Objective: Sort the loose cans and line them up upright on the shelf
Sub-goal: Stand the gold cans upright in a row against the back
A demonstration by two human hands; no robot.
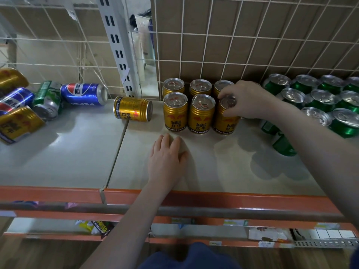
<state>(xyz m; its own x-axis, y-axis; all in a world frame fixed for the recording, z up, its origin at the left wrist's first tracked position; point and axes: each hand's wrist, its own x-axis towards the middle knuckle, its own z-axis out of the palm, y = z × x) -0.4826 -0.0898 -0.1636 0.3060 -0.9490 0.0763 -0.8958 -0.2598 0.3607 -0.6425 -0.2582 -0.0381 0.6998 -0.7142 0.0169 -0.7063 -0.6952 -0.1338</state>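
Observation:
Several gold Red Bull cans stand upright in two rows at the back of the shelf (213, 167). My right hand (246, 100) grips the top of the front-right gold can (225, 123), fingers curled round its rim. My left hand (167, 160) lies flat on the shelf just in front of the gold cans and holds nothing. Left of the rows, one gold can (133, 108) lies on its side. Farther left, a loose heap holds blue Pepsi cans (83, 94), a green can (47, 100) and gold cans (17, 123), all lying down.
Several green cans (322, 100) stand upright at the right, one partly hidden by my right forearm. A white wire grid backs the shelf, with a slotted upright post (118, 49) between panels. An orange rail (174, 197) edges the front. A lower shelf holds packets.

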